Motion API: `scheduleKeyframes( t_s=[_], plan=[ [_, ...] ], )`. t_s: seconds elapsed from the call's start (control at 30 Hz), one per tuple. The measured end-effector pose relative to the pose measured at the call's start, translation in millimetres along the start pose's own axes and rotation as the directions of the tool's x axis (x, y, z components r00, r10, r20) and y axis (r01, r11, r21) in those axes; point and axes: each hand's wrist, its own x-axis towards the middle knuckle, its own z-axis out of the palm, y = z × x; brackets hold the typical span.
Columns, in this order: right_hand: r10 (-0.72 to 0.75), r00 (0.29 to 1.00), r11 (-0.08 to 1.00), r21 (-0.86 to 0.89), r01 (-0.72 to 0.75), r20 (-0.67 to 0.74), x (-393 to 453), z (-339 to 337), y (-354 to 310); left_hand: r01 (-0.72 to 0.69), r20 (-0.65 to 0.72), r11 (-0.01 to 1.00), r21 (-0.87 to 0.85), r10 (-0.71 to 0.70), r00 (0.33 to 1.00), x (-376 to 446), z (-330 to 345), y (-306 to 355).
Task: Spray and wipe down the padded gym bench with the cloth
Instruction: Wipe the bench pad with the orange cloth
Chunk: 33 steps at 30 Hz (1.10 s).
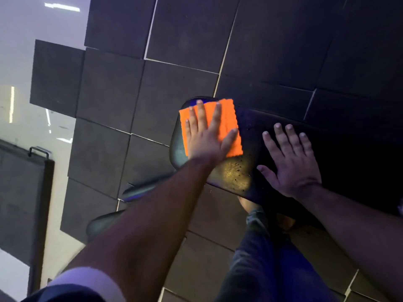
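Nearest the lens, at the lower left of the frame, a pale cuff point(91, 280) rides pushed up the left forearm, which runs diagonally up to the left hand point(207, 138). That hand lies flat with fingers spread on an orange cloth point(229, 125), pressing it onto the rounded end of the padded desk point(237, 171) just left of the frame's centre; its grip is released, palm down, nothing pinched. The right hand point(290, 162) lies flat too, fingers straight and apart, resting on the dark pad right of centre, well clear of the cloth, apparently to brace.

Judging by the droplets glinting on the pad between the two hands, spraying is done, at least at this end, and the wipe is in hand. No spray bottle shows in view. The next move likely calls for steady downward pressure while the cloth is drawn along the pad toward the right of the frame, through the wet patch, with the bracing hand shifted out of its path.

The cloth is square, fuzzy like microfibre, with wavy edges. The pad looks like smooth, slightly glossy vinyl, with rounded corners and a worn, yellowish sheen where light falls. Beneath lie matte dark floor tiles point(174, 35) with pale joints. Dark trousers point(261, 258) show at the lower middle of the frame.
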Motion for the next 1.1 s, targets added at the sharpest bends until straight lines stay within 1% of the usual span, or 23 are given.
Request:
scheduleKeyframes(
  t_s=[0.03, 0.07, 0.1, 0.2, 0.27, 0.33, 0.37, 0.4, 0.43, 0.5, 0.53, 0.57, 0.6, 0.63, 0.7, 0.77, 0.8, 0.83, 0.9, 1.0, 1.03, 1.07, 1.1],
  plan=[
    [-0.002, 1.0, 1.0, 0.001, 0.002, -0.001, 0.0, -0.2, -0.1, -0.109, 0.036, 0.993, 0.038, 0.108, 0.994, -9.7, 0.0, -17.4],
    [-0.004, 1.0, 1.0, 0.001, 0.004, 0.001, -0.1, -0.4, 0.2, -0.178, 0.074, 0.982, 0.065, 0.173, 0.982, -15.4, -0.9, -38.1],
    [-0.006, 1.0, 1.0, 0.004, 0.006, 0.002, 0.1, -0.3, 0.4, -0.198, 0.107, 0.977, 0.083, 0.188, 0.976, -16.9, -4.4, -57.2],
    [-0.015, 1.0, 1.0, 0.008, 0.015, -0.015, 0.0, 1.8, 0.1, -0.068, 0.127, 0.997, 0.033, 0.063, 0.99, -5.2, -12.1, -73.9],
    [-0.019, 1.0, 1.0, 0.001, 0.019, -0.025, 0.6, 2.7, -0.1, 0.062, 0.044, 0.997, -0.042, -0.061, 0.997, 8.8, -7.2, -49.0],
    [-0.028, 0.999, 1.0, -0.002, 0.028, -0.032, 0.8, 1.7, -0.3, 0.183, -0.03, 0.98, -0.082, -0.186, 0.982, 19.8, -2.1, -20.6],
    [-0.031, 0.999, 0.999, -0.009, 0.031, -0.033, 0.3, 1.2, -0.2, 0.211, -0.048, 0.974, -0.085, -0.215, 0.975, 21.3, 0.4, -10.5],
    [-0.032, 0.999, 0.999, -0.015, 0.032, -0.035, -0.2, 1.0, -0.1, 0.194, -0.06, 0.978, -0.073, -0.198, 0.978, 18.8, 3.3, -4.5],
    [-0.033, 0.999, 0.999, -0.017, 0.033, -0.04, -0.5, 0.6, 0.4, 0.122, -0.065, 0.992, -0.044, -0.124, 0.99, 13.1, 5.8, -3.1],
    [-0.038, 0.998, 0.999, -0.008, 0.037, -0.049, -0.6, -1.2, 0.4, -0.144, -0.038, 0.989, 0.043, 0.146, 0.989, -6.2, 10.5, -16.8],
    [-0.04, 0.998, 0.999, -0.004, 0.039, -0.055, -0.1, -2.2, 0.0, -0.273, -0.008, 0.959, 0.079, 0.275, 0.961, -14.9, 11.0, -30.7],
    [-0.042, 0.997, 0.999, -0.001, 0.042, -0.062, 0.3, -2.8, -0.4, -0.364, 0.029, 0.925, 0.108, 0.363, 0.931, -19.5, 8.6, -45.2],
    [-0.043, 0.997, 0.999, 0.002, 0.043, -0.067, 0.4, -2.9, -0.8, -0.41, 0.063, 0.903, 0.128, 0.405, 0.912, -19.1, 4.4, -56.7],
    [-0.041, 0.996, 0.999, 0.007, 0.041, -0.073, -0.2, -2.3, -1.1, -0.41, 0.091, 0.901, 0.139, 0.401, 0.912, -14.5, 0.2, -61.6],
    [-0.022, 0.995, 1.0, 0.012, 0.023, -0.095, -1.9, 0.0, -0.1, -0.326, 0.096, 0.936, 0.131, 0.315, 0.944, 3.5, -2.4, -44.8],
    [-0.018, 0.993, 1.0, 0.015, 0.02, -0.118, -1.2, -0.1, -0.6, -0.186, 0.032, 0.977, 0.102, 0.183, 0.983, 18.8, 1.8, -6.1],
    [-0.012, 0.991, 1.0, 0.019, 0.014, -0.132, -1.3, -1.2, -1.5, -0.148, 0.004, 0.984, 0.1, 0.148, 0.989, 21.5, 4.8, 12.5],
    [0.005, 0.988, 1.0, 0.018, -0.002, -0.152, -2.3, -3.3, -2.1, -0.157, -0.004, 0.981, 0.115, 0.158, 0.987, 19.7, 7.6, 25.4],
    [0.042, 0.98, 0.999, 0.031, -0.037, -0.194, -7.7, -9.9, -3.0, -0.299, 0.057, 0.941, 0.157, 0.294, 0.954, 8.8, 7.9, 26.8],
    [0.124, 0.957, 0.991, 0.074, -0.108, -0.261, -27.3, -20.8, -6.2, -0.589, 0.2, 0.769, 0.247, 0.555, 0.808, 2.8, -6.0, -20.0],
    [0.171, 0.952, 0.985, 0.075, -0.157, -0.253, -39.6, -23.6, -7.4, -0.639, 0.246, 0.722, 0.264, 0.59, 0.769, 5.7, -14.4, -34.6],
    [0.233, 0.945, 0.972, 0.074, -0.221, -0.229, -54.0, -24.6, -8.4, -0.65, 0.267, 0.707, 0.279, 0.593, 0.76, 10.7, -22.6, -43.2],
    [0.289, 0.938, 0.957, 0.075, -0.279, -0.193, -70.2, -22.9, -9.8, -0.619, 0.265, 0.731, 0.288, 0.56, 0.785, 15.8, -28.2, -44.7]
  ],
)
